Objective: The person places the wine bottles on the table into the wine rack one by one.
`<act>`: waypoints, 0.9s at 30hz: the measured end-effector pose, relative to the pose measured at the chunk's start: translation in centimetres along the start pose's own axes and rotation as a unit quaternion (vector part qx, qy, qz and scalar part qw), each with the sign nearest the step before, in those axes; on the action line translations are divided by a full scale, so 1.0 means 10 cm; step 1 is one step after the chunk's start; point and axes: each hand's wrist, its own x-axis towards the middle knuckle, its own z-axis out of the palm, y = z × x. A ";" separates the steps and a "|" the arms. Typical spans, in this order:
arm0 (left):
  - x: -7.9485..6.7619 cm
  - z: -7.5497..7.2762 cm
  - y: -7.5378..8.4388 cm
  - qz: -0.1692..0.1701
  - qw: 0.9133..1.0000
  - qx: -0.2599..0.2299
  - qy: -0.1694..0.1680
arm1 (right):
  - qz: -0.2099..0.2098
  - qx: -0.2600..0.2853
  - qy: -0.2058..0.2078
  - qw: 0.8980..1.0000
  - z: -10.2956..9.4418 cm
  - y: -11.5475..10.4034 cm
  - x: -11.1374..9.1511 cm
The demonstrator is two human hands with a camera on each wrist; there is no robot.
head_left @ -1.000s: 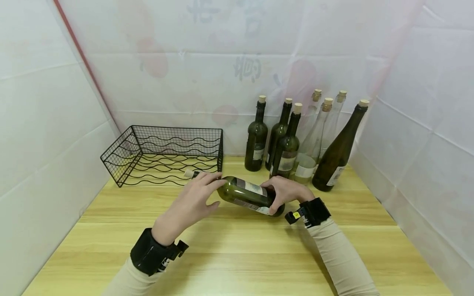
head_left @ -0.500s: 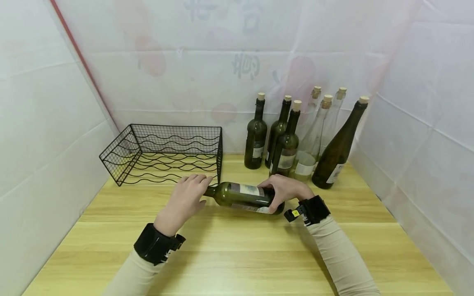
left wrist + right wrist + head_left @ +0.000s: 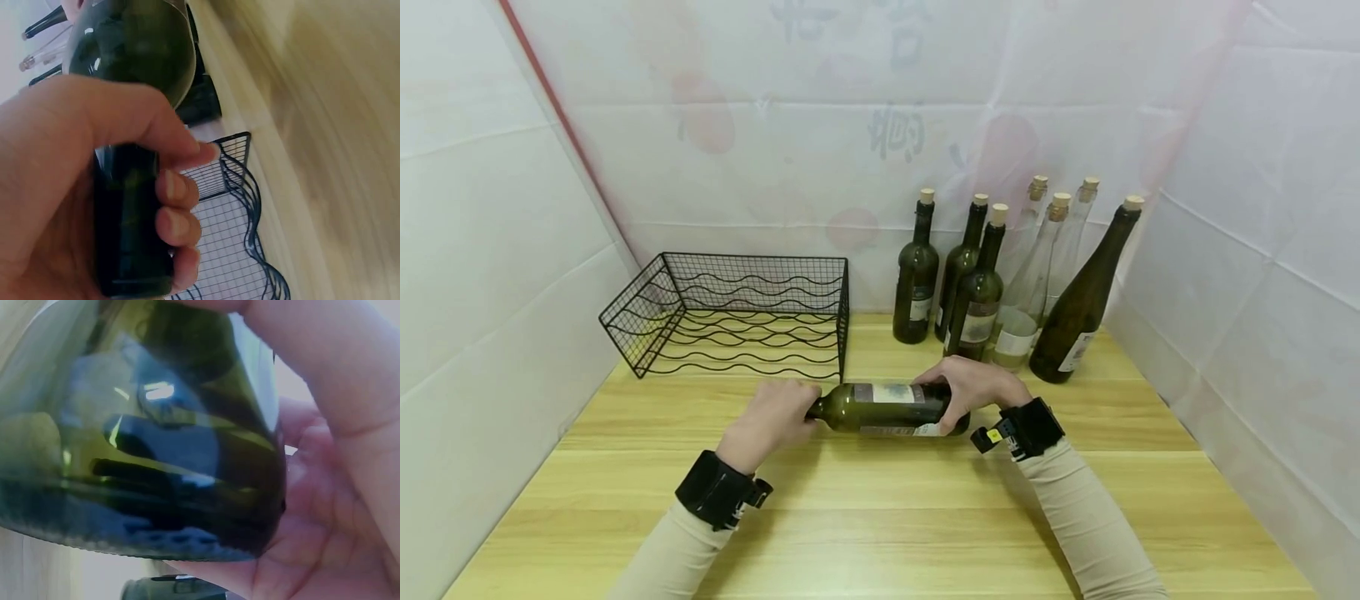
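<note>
Left hand (image 3: 772,418) now grips a green wine bottle (image 3: 883,411) by the neck; right hand (image 3: 976,389) holds its base, making control two-handed.

Two hands (image 3: 771,423) (image 3: 976,388) wearing two wristbands (image 3: 711,490) (image 3: 1037,425) are gripping one bottle (image 3: 880,407) mid-frame. Seven other bottles (image 3: 916,287), four dark and three clear, are standing right of centre, carrying seven corks (image 3: 927,196). One rack (image 3: 843,312) is resting left of centre.
</note>
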 end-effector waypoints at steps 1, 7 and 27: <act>-0.01 0.01 -0.01 -0.002 1.000 -0.008 -0.013 | -0.001 -0.001 -0.001 1.000 0.00 0.00 0.00; -0.05 0.07 -0.03 -0.013 0.996 -0.062 -0.063 | 0.005 0.005 -0.006 1.000 0.04 -0.02 0.00; -0.10 0.09 -0.16 0.025 0.999 -0.013 -0.023 | 0.024 0.017 -0.029 0.999 0.07 -0.12 0.03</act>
